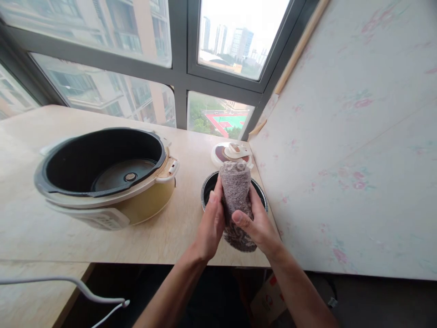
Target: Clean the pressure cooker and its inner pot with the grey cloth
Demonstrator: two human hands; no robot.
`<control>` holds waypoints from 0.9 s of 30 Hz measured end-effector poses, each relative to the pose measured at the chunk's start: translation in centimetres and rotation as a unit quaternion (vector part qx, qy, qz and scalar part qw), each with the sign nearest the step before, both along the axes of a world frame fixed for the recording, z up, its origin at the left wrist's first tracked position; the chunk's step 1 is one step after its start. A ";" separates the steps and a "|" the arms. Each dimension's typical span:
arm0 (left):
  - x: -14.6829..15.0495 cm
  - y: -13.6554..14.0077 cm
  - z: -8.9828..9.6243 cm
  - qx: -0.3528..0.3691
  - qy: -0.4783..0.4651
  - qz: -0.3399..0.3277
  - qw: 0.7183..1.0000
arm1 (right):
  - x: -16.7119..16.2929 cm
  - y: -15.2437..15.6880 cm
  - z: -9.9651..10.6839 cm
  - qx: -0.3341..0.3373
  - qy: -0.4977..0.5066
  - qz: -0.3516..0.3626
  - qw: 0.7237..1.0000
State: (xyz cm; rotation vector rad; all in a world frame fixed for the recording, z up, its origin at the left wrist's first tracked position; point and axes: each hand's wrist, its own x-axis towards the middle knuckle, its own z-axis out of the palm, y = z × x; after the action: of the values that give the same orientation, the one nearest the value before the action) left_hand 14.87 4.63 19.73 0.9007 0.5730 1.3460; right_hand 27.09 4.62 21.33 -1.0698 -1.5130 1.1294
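Observation:
Between my two hands is a greyish-brown towel (236,196), rolled or folded into a long bundle with a pale patterned end. My left hand (213,216) presses along its left side with the fingers mostly behind it. On the other side my right hand (256,221) grips it, thumb lying across the front. Behind and beneath the bundle stands a round dark pot (206,187), its rim showing on both sides and its inside largely hidden. Just beyond the pot lies a white and brown lid (219,155) with a handle.
At left on the pale ledge (191,237) stands an uncovered rice cooker body (150,205), black inside with a metal plate at the bottom. A floral-papered wall (341,159) closes the right side, windows the back. A white cable (82,286) hangs at lower left.

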 end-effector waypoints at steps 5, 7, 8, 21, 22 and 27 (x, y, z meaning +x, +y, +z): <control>-1.3 0.0 0.1 -0.024 -0.013 -0.072 0.997 | 0.6 1.8 -1.4 -0.039 0.000 -0.091 0.995; -2.1 0.4 -0.1 -0.031 -0.013 -0.049 0.998 | 1.1 2.3 -1.5 -0.064 0.021 -0.108 0.992; -2.6 0.7 -0.4 -0.039 -0.006 -0.027 0.999 | 1.4 2.6 -1.4 -0.077 0.029 -0.116 0.990; -6.2 4.9 -8.4 -0.077 0.207 0.255 0.941 | 6.7 9.8 -2.1 -0.202 -0.151 0.034 0.967; -5.8 5.7 -8.6 -0.085 0.195 0.243 0.946 | 6.4 10.2 -2.7 -0.196 -0.166 0.033 0.966; -4.5 9.2 -9.5 -0.127 0.164 0.151 0.966 | 4.9 11.8 -5.7 -0.162 -0.176 0.012 0.971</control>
State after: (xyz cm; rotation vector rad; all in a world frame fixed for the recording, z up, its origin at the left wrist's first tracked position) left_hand 10.36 13.80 10.27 0.8513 1.1524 1.3596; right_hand 31.98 16.44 15.67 -1.5433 -1.6488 1.2828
